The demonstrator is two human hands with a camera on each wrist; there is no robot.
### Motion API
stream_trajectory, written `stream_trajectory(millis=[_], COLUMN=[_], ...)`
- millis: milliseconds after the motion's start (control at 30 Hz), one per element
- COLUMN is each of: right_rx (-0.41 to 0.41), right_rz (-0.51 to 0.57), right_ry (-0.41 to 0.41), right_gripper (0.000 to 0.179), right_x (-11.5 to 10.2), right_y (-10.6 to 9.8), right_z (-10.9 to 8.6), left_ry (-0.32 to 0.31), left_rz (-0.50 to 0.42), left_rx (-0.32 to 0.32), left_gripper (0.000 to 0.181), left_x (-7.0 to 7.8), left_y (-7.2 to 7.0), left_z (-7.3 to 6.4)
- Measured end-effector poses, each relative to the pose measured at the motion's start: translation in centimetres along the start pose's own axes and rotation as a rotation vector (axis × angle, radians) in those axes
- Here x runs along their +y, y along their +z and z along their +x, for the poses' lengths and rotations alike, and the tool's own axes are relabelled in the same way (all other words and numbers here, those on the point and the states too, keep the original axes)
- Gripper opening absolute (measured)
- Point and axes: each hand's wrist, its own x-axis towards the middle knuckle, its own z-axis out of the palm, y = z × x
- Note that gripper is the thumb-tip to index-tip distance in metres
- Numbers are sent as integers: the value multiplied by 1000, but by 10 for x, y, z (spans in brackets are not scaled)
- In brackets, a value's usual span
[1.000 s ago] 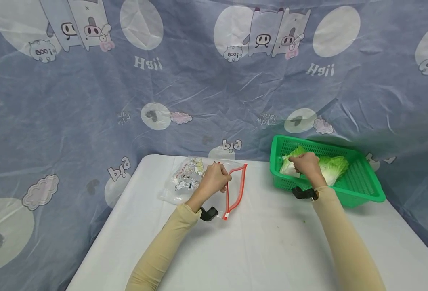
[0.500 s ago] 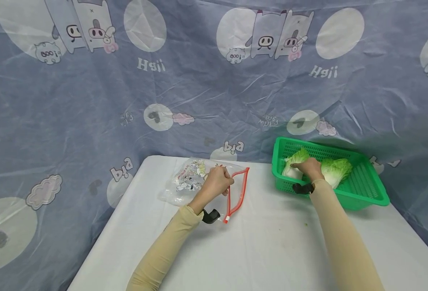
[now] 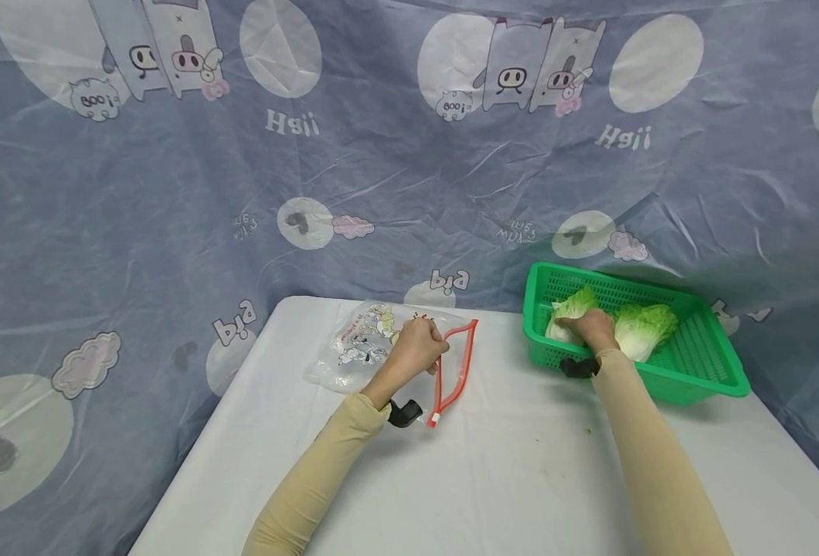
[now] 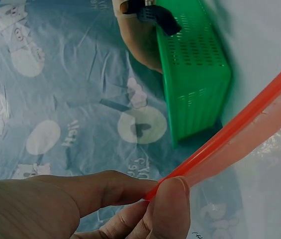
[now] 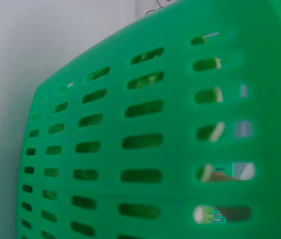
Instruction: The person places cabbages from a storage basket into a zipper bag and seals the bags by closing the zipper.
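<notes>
With thumb and fingertips, my left hand (image 3: 415, 346) pinches the red slider-zip edge (image 4: 230, 137) of a clear plastic zip bag (image 3: 343, 359) printed with cartoon figures. The bag lies flat on the table, and its red mouth (image 3: 462, 371) is spread apart. My right hand (image 3: 596, 330) reaches down into a green basket (image 3: 705, 377), gripping the left head of Chinese cabbage (image 3: 576, 303), thumb on its white base; its other fingers are mostly hidden. A second head of cabbage (image 3: 642, 328) lies just right of that hand. The right wrist view is filled by the basket's slotted wall (image 5: 175, 119).
A white cloth covers the table (image 3: 507, 479), with small green scraps (image 3: 587, 431) in front of the basket. A grey-blue printed curtain (image 3: 382, 154) hangs right behind the table. The basket stands at the back right, near the curtain.
My right hand has gone down into the basket, from above the left cabbage to around it. My left hand keeps its pinch on the bag's edge; the head view has shifted slightly.
</notes>
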Motion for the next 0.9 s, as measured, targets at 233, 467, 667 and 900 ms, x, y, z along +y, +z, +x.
stream_trajectory(millis=[233,467,667,900], right_rx=[-138,-181,-115,-135], right_rz=[-28,-103,-27,46], right_ry=[-23,-53,-39,-8], right_gripper=[60,71,65,46], right_x=[-4,-5,6,10], right_y=[-12,-10,-3,-7], right_z=[-9,-15,-13,-11], left_ry=[3,-6,5,7], left_rz=[-3,14,16,11], left_rx=[10,1,-7,-1], left_gripper=[13,12,13,14], left_x=[0,0,0,0], left_y=[1,2,3,2], left_z=[1,0,-1,-1])
